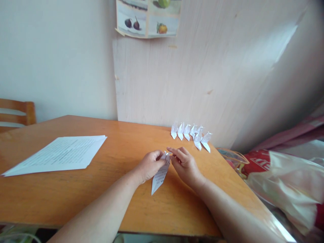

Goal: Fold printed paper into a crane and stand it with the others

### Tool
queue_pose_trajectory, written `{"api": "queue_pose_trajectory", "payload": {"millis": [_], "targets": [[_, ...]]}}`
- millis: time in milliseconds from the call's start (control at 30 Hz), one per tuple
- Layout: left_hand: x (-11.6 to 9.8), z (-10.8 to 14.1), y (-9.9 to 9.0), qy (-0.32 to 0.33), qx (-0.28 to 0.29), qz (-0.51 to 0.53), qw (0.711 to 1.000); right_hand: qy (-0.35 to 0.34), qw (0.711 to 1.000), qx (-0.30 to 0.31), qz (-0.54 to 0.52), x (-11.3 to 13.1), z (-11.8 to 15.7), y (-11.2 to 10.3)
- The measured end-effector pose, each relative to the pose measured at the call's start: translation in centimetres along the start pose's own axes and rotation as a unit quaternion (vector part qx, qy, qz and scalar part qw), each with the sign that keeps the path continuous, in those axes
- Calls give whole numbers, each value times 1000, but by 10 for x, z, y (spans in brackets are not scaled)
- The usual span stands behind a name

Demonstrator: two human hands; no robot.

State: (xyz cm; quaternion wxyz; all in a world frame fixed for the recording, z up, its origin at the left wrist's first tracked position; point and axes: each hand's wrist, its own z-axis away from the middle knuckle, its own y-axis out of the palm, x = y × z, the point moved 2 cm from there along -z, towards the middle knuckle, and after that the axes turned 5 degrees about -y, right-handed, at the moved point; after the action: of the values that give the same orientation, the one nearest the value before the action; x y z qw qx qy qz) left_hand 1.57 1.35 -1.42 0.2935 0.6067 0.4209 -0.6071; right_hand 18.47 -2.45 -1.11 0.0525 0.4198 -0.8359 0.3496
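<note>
Between my hands is a folded piece of printed paper (160, 177), its long pointed end angled down toward me and its narrow top among my fingers. My left hand (151, 165) pinches it from the left, thumb lying over the upper part. From the right, my right hand (186, 165) has its thumb and index finger closed at the small top tip; the exact grip there is partly hidden. Several finished-looking folded paper figures (187, 131) of the same printed paper stand in a cluster at the table's back right.
A stack of printed sheets (60, 153) lies on the wooden table (108, 199) at left. Plastic bags (280, 175) crowd the right edge. A wooden chair (30, 113) stands far left. A fruit picture poster (149, 20) hangs on the wall behind.
</note>
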Motion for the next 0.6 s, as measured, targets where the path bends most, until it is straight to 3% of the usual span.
{"api": "queue_pose_trajectory", "payload": {"millis": [167,600], "targets": [[-1,1,2,-11,6,26,1000,-19,1000,4,20,4,-2,-4],[-4,3,5,-30,24,49,998,16,995,68,65,8,-7,-16]]}}
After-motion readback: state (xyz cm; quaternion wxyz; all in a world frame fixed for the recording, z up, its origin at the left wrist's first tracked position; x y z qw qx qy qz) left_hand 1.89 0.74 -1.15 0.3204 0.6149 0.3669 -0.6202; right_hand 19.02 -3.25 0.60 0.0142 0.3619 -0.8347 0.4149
